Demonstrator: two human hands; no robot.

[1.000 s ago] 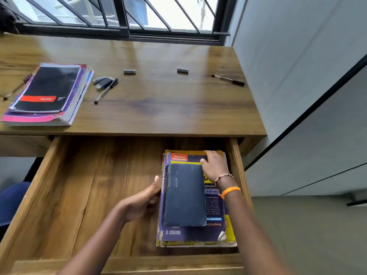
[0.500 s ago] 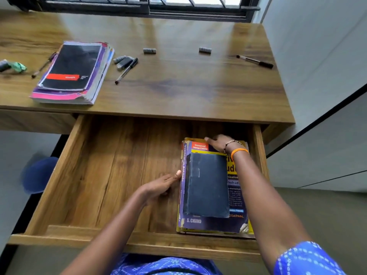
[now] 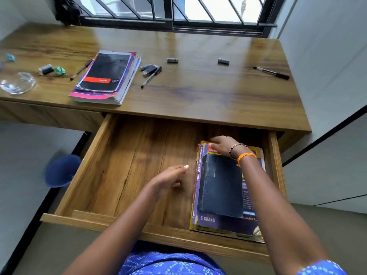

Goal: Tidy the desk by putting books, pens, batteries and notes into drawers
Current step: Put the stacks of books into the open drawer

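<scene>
The wooden drawer (image 3: 119, 169) stands pulled out under the desk. In its right part lies a stack of books, a dark blue book (image 3: 220, 187) on top of a purple and yellow one (image 3: 224, 223). My right hand (image 3: 222, 145) rests flat on the far end of that stack. My left hand (image 3: 170, 179) hovers just left of the stack, fingers loosely apart, holding nothing. On the desk top a second book stack (image 3: 107, 76) lies at the left, with pens (image 3: 151, 77) (image 3: 271, 72) and batteries (image 3: 172, 60) (image 3: 223, 61) scattered beside it.
At the desk's far left lie a clear plastic piece (image 3: 17, 83), a battery with a green crumpled note (image 3: 52, 69) and another pen (image 3: 80, 70). A blue stool (image 3: 62, 170) stands left of the drawer. A wall bounds the desk on the right.
My left hand has come off the book stack's left edge and drifted left. My right hand slid a little further toward the stack's far end. The camera view widened leftward.
</scene>
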